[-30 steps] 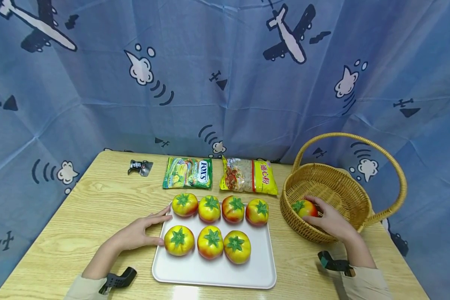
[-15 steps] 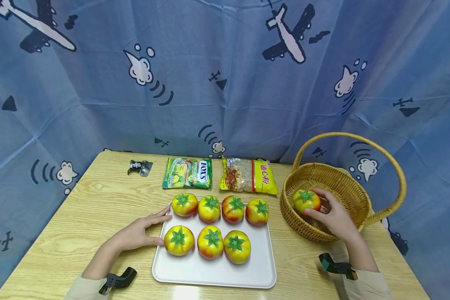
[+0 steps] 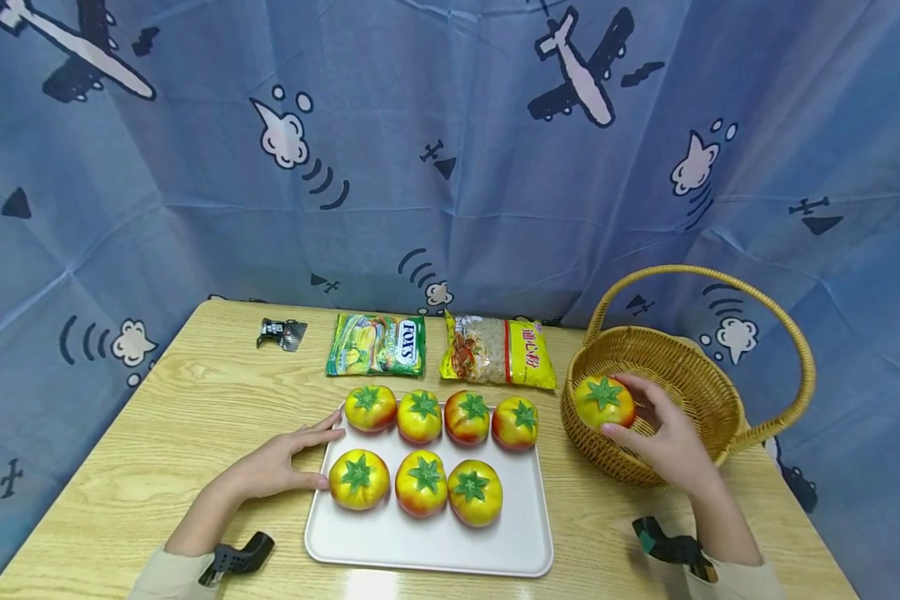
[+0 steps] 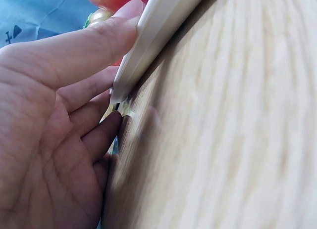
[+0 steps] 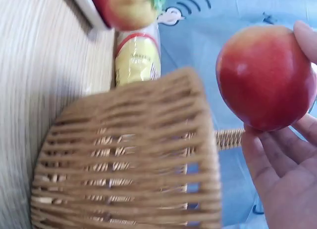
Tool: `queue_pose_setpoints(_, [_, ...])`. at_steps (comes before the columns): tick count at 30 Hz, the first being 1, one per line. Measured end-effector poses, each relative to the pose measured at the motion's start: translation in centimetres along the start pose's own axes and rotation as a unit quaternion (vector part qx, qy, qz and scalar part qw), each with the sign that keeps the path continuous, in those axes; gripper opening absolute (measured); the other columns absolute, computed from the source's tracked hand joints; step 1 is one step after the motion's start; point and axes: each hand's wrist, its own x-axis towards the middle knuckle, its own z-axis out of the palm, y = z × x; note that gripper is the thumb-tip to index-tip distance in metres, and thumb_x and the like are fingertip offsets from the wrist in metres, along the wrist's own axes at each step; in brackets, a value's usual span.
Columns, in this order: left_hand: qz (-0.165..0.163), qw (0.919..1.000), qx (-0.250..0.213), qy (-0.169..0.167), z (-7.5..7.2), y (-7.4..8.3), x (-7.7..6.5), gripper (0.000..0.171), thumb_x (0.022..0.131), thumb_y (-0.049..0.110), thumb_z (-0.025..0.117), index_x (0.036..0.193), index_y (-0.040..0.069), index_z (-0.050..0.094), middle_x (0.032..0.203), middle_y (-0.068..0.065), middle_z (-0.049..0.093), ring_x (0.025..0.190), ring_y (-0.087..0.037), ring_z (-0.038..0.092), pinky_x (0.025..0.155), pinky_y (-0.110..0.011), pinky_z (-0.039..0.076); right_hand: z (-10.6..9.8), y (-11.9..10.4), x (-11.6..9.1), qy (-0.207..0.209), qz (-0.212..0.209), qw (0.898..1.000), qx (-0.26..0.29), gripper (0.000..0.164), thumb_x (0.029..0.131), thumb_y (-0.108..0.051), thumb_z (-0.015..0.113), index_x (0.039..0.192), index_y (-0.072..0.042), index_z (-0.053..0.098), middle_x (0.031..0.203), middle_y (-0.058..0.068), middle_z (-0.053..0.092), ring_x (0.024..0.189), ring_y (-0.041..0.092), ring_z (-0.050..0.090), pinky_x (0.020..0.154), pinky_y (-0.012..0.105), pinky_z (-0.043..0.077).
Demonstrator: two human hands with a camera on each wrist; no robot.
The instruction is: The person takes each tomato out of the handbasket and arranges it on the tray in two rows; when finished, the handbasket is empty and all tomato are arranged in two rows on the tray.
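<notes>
A yellow-and-red tomato (image 3: 605, 402) with a green star-shaped top is held by my right hand (image 3: 671, 442) over the left rim of the wicker basket (image 3: 600, 458). In the right wrist view, the tomato's red side (image 5: 265, 78) sits between thumb and fingers, apart from the rim. My left hand (image 3: 273, 467) rests at the white tray's (image 3: 420, 550) left edge, thumb and fingers spread along it. The left wrist view shows the thumb tip touching the tray rim (image 4: 148, 46). Several similar tomatoes (image 3: 421, 483) stand on the tray in two rows, four-lobed undersides hidden.
Behind the tray lie a green FOX'S candy bag (image 3: 376, 346) and a yellow pasta bag (image 3: 498, 352). A small black packet (image 3: 281, 334) lies at the back left. The basket's tall handle (image 3: 783, 317) arches over its right side. A blue curtain (image 3: 390, 167) hangs behind the table.
My right hand has lifted the tomato from inside the basket to above its left rim, shifting slightly left. The left hand and the tray have stayed put.
</notes>
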Motion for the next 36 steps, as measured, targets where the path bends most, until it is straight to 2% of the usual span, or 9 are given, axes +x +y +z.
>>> queue_pose_setpoints(4, [-0.002, 1.0000, -0.004, -0.001, -0.1, 0.0, 0.0, 0.079, 0.077, 0.050, 0.070, 0.143, 0.016, 0.044, 0.157, -0.002, 0.022, 0.141, -0.046, 0.017, 0.113, -0.062, 0.014, 0.7, -0.7, -0.4, -0.014, -0.010, 1.000, -0.001, 0.064, 0.081, -0.012, 0.074, 0.138, -0.010, 0.044, 0.128, 0.007, 0.051, 0.107, -0.010, 0.050, 0.087, 0.003, 0.042])
queue_pose_setpoints(10, [-0.002, 1.0000, -0.009, -0.002, -0.1, -0.1, 0.1, 0.078, 0.078, 0.050, 0.070, 0.143, 0.017, 0.044, 0.157, -0.001, 0.022, 0.141, -0.045, 0.016, 0.113, -0.062, 0.013, 2.2, -1.3, -0.9, -0.062, -0.031, 0.997, 0.040, 0.065, 0.081, -0.010, 0.074, 0.139, -0.011, 0.043, 0.131, 0.010, 0.051, 0.113, -0.008, 0.049, 0.091, 0.005, 0.043])
queue_pose_setpoints(14, [0.000, 1.0000, -0.005, -0.001, 0.0, -0.1, 0.2, 0.077, 0.078, 0.049, 0.070, 0.143, 0.018, 0.044, 0.157, -0.002, 0.022, 0.141, -0.045, 0.017, 0.113, -0.062, 0.014, 3.4, -1.3, -1.4, -0.086, -0.036, 0.995, 0.038, 0.065, 0.081, -0.015, 0.075, 0.138, -0.010, 0.044, 0.131, 0.010, 0.053, 0.113, -0.007, 0.050, 0.092, 0.008, 0.045])
queue_pose_setpoints(19, [0.008, 1.0000, 0.004, 0.000, 0.1, -0.1, 0.2, 0.076, 0.079, 0.049, 0.070, 0.143, 0.016, 0.045, 0.157, -0.004, 0.023, 0.140, -0.047, 0.018, 0.112, -0.063, 0.015, 4.8, -1.4, -2.1, -0.103, -0.032, 0.994, -0.004, 0.065, 0.079, -0.024, 0.077, 0.135, -0.009, 0.047, 0.127, 0.004, 0.058, 0.110, -0.002, 0.053, 0.092, 0.018, 0.049])
queue_pose_setpoints(23, [0.005, 1.0000, 0.004, 0.000, 0.0, 0.0, 0.2, 0.076, 0.079, 0.049, 0.070, 0.143, 0.017, 0.045, 0.157, -0.004, 0.024, 0.140, -0.047, 0.019, 0.112, -0.063, 0.015, 5.4, -1.4, -2.5, -0.124, -0.020, 0.992, 0.003, 0.066, 0.077, -0.026, 0.079, 0.133, -0.006, 0.049, 0.127, 0.004, 0.058, 0.112, 0.000, 0.053, 0.095, 0.029, 0.051])
queue_pose_setpoints(25, [0.005, 1.0000, 0.003, 0.000, 0.0, 0.0, 0.2, 0.076, 0.078, 0.049, 0.070, 0.142, 0.016, 0.045, 0.157, -0.004, 0.024, 0.140, -0.048, 0.018, 0.112, -0.064, 0.015, 5.7, -1.3, -2.6, -0.145, -0.009, 0.989, 0.015, 0.067, 0.077, -0.028, 0.078, 0.134, -0.006, 0.049, 0.129, 0.006, 0.056, 0.115, 0.004, 0.053, 0.097, 0.030, 0.050])
queue_pose_setpoints(31, [-0.007, 1.0000, -0.005, -0.003, 0.0, 0.0, 0.1, 0.077, 0.077, 0.050, 0.071, 0.143, 0.017, 0.045, 0.157, -0.001, 0.023, 0.140, -0.048, 0.016, 0.113, -0.063, 0.014, 6.4, -0.8, -2.8, -0.217, 0.020, 0.975, 0.036, 0.070, 0.079, -0.037, 0.074, 0.136, -0.008, 0.045, 0.137, 0.013, 0.051, 0.120, 0.032, 0.054, 0.099, 0.028, 0.048])
queue_pose_setpoints(36, [-0.008, 0.9999, -0.006, -0.004, 0.0, -0.1, 0.1, 0.078, 0.077, 0.050, 0.070, 0.143, 0.017, 0.045, 0.157, -0.002, 0.022, 0.140, -0.049, 0.015, 0.112, -0.064, 0.015, 7.0, -0.7, -2.9, -0.236, 0.030, 0.971, 0.031, 0.068, 0.081, -0.038, 0.073, 0.136, -0.008, 0.045, 0.137, 0.010, 0.051, 0.122, 0.035, 0.053, 0.102, 0.036, 0.046])
